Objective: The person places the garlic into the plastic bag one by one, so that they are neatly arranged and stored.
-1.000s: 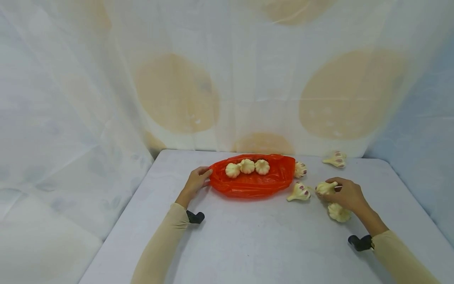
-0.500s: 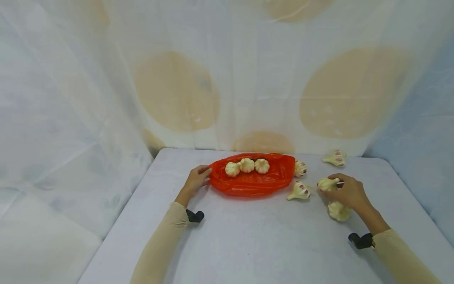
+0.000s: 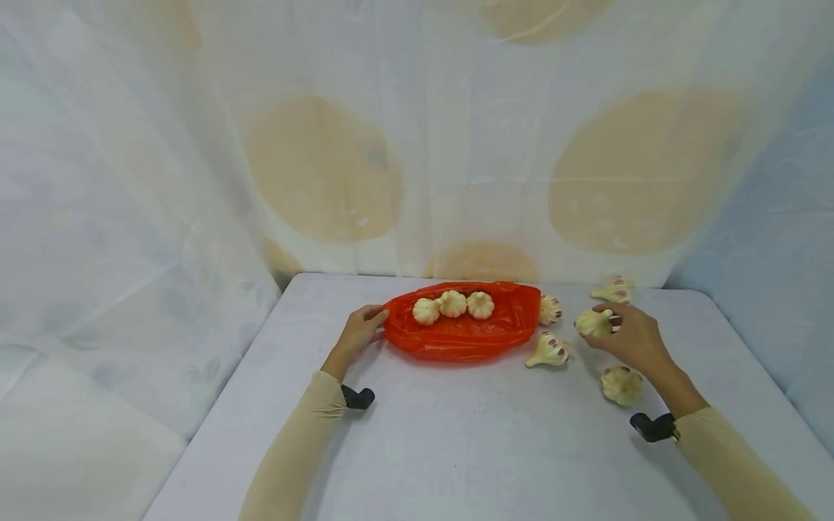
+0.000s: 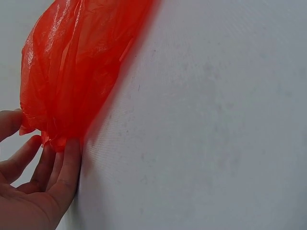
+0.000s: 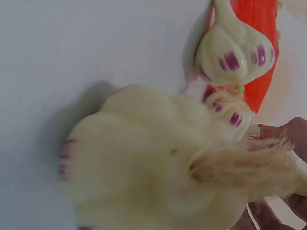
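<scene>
At the left end of a red plastic bag (image 3: 456, 347), my left hand (image 3: 358, 334) holds the bag's edge. The left wrist view shows the fingers (image 4: 70, 163) against the gathered plastic (image 4: 76, 72). Three garlic bulbs (image 3: 453, 304) lie in the bag's opening. My right hand (image 3: 637, 336) grips a pale garlic bulb (image 3: 591, 323) by its stem side, right of the bag. Nearer me is another bulb (image 3: 622, 386), roots up, which looks large and blurred (image 5: 144, 153) in the right wrist view. The right fingers are partly hidden there.
Beside the bag's right end lie two purple-marked garlic bulbs, a front one (image 3: 549, 350) and a rear one (image 3: 550, 310). One more bulb (image 3: 614, 289) is near the back edge of the white table (image 3: 456, 449). A patterned curtain (image 3: 469, 181) hangs behind.
My right hand has shifted away from me with the garlic bulb, uncovering more of the bulb nearer me. The left hand and the bag stay put.
</scene>
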### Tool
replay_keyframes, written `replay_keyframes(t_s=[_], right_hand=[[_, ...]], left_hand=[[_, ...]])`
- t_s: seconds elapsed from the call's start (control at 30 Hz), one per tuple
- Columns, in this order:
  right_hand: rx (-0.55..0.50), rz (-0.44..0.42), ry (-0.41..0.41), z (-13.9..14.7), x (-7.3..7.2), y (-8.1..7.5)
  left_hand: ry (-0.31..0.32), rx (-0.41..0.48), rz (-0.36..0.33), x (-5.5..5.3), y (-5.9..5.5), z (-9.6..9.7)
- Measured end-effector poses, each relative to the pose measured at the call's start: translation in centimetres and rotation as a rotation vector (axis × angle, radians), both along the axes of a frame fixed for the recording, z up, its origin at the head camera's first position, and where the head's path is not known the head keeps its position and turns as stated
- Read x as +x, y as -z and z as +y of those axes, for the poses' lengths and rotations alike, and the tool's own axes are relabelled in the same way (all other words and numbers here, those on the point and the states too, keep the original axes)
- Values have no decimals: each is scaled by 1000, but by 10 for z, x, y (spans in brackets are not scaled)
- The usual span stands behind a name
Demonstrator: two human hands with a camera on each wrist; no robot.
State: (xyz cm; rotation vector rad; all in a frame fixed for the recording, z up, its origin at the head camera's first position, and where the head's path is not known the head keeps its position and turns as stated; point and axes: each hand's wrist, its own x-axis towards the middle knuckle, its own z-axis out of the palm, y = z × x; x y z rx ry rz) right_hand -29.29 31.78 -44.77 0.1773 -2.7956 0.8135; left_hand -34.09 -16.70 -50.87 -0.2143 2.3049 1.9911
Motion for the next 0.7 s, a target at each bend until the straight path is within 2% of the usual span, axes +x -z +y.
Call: replay_keyframes(t_s=[0.2, 0.37, 0.57, 0.7], right_hand=[[-34, 41, -45, -17, -5, -10], [-67, 67, -66, -33, -16, -17], [-128, 76, -91, -50, -33, -19], [-171, 112, -119, -60, -42, -17]], left_hand=[[-9, 5, -8, 1, 2, -1], [-12, 7, 3, 1, 4, -1], [-10, 15, 4, -1, 5, -1], [-9, 12, 3, -2, 4, -1]])
